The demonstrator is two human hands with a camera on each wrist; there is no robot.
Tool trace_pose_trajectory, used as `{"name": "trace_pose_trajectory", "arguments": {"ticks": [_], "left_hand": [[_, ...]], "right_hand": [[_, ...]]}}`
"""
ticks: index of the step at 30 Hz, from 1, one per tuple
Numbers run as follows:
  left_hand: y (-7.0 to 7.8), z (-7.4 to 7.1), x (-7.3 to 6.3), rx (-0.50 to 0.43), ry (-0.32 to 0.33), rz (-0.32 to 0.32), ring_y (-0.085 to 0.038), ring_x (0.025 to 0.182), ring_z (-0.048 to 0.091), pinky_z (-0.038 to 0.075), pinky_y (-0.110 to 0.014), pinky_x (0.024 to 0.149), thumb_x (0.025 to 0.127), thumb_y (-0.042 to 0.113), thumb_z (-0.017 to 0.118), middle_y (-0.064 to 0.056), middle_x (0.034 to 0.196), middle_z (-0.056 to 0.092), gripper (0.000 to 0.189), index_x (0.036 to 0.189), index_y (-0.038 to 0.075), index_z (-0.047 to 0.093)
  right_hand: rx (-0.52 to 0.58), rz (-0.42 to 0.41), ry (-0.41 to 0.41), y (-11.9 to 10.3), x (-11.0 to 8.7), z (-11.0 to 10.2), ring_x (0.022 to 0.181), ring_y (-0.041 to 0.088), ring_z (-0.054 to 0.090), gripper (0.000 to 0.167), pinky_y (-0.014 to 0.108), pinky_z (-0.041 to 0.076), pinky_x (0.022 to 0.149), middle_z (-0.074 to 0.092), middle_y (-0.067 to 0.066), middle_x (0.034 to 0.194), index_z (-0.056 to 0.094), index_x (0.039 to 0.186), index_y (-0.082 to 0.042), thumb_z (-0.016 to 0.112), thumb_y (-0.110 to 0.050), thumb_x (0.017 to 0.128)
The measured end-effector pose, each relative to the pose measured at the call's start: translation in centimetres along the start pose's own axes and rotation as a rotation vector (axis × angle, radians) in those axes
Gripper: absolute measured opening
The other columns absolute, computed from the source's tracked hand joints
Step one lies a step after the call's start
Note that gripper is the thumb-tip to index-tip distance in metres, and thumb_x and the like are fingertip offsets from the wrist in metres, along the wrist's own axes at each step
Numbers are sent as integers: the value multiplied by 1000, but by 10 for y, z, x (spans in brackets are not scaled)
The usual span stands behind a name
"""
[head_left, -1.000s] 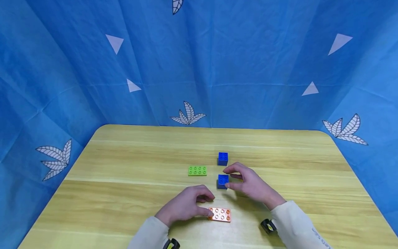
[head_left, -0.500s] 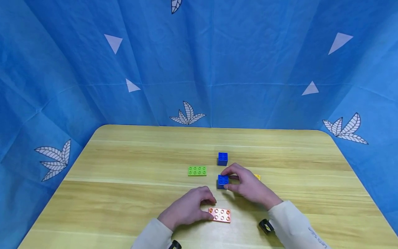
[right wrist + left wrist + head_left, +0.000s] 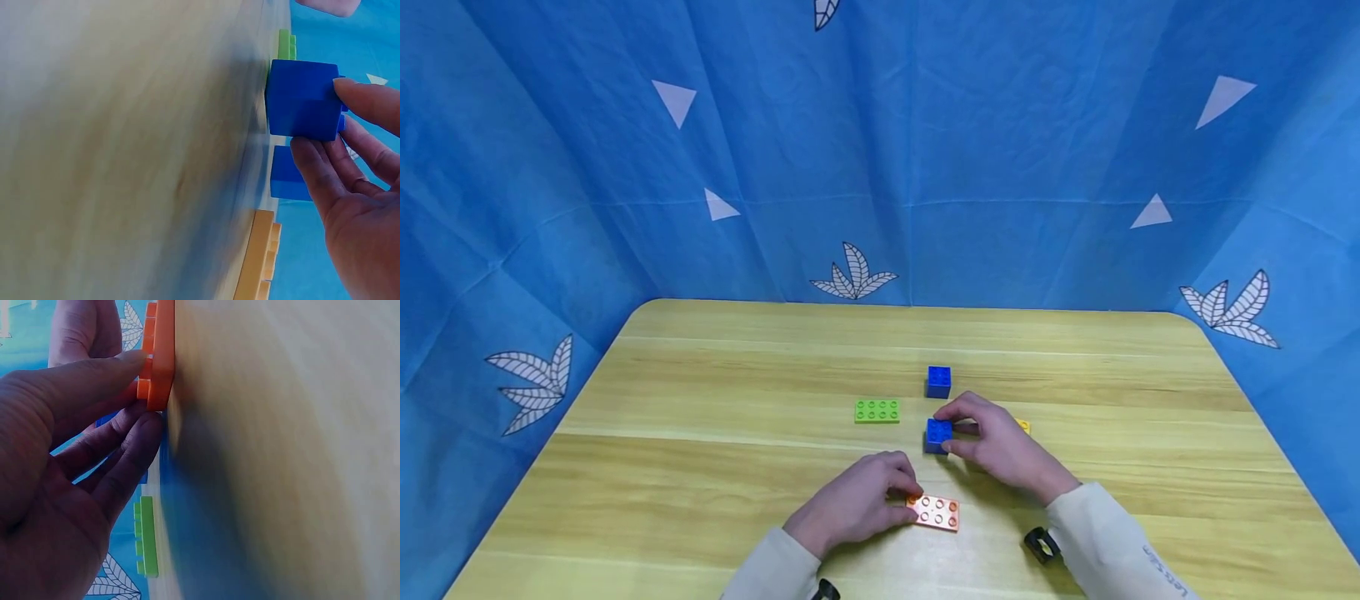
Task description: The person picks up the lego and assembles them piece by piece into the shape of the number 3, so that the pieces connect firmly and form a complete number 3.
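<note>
On the wooden table (image 3: 737, 375), the left hand (image 3: 853, 504) holds the orange brick (image 3: 938, 513) by its left end, pinched between the thumb and the fingers, which cover a part of this end. The orange brick lies nearest to the person, with the studs upward. The right hand (image 3: 1000, 443) grasps the near blue brick (image 3: 937, 437) between thumb and finger; I cannot tell whether this brick touches the table. Directly beyond it stands the far blue brick (image 3: 938, 382), apart from the fingers. To the left of the two blue bricks lies the green brick (image 3: 877, 411), flat, and neither hand touches it. The yellow brick (image 3: 1024, 427) is behind the right hand, which hides most of it in the head view; the right wrist view shows its side and some studs. Black bands (image 3: 1042, 546) sit at the light sleeves (image 3: 1112, 542). Around the far and side edges of the table hangs a blue cloth (image 3: 1000, 167) with white leaves and triangles.
</note>
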State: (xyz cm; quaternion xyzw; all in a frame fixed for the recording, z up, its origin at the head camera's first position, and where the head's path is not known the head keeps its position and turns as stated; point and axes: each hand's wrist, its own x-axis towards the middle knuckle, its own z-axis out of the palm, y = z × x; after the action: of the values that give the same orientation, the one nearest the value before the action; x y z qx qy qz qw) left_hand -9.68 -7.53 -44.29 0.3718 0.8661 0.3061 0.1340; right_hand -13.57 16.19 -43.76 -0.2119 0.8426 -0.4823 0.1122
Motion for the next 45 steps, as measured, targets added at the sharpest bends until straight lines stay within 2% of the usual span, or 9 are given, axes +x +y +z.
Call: {"name": "trace_pose_trajectory", "arguments": {"ticks": [12,19,26,37,45], "left_hand": [[3,-3,-1,-24,-7,-49,0,86,54,46,-17,80,85,19,78,14,96,58,19,102,10,77],[4,-3,2,-41,-13,-77,0,85,53,46,-17,79,85,18,79,15,94,57,18,101,11,77],[4,-4,2,-53,-15,-103,0,84,53,46,-17,79,84,18,80,15,92,56,19,101,12,77],[5,4,3,-80,-8,-114,1,79,53,46,-15,73,83,15,80,15,88,55,18,99,11,78],[5,-1,2,-92,19,-125,0,81,53,47,-16,75,81,14,81,15,89,56,18,98,11,77]], "right_hand": [[48,-35,10,-11,-8,-6,111,27,60,30,42,48,97,58,2,113,65,117,-8,72,-4,88],[41,-40,8,-12,-17,-11,109,24,59,29,34,48,96,58,2,111,65,116,-10,72,-7,89],[30,-47,1,-12,-22,-14,109,24,59,29,35,49,96,58,0,112,65,117,-11,73,-10,89],[60,-97,-17,-13,-32,-12,106,22,59,28,36,49,96,58,2,113,64,117,-10,72,-7,89],[50,-98,-22,-14,-33,-11,106,22,60,28,34,50,95,58,1,114,64,116,-12,72,-10,90]]}}
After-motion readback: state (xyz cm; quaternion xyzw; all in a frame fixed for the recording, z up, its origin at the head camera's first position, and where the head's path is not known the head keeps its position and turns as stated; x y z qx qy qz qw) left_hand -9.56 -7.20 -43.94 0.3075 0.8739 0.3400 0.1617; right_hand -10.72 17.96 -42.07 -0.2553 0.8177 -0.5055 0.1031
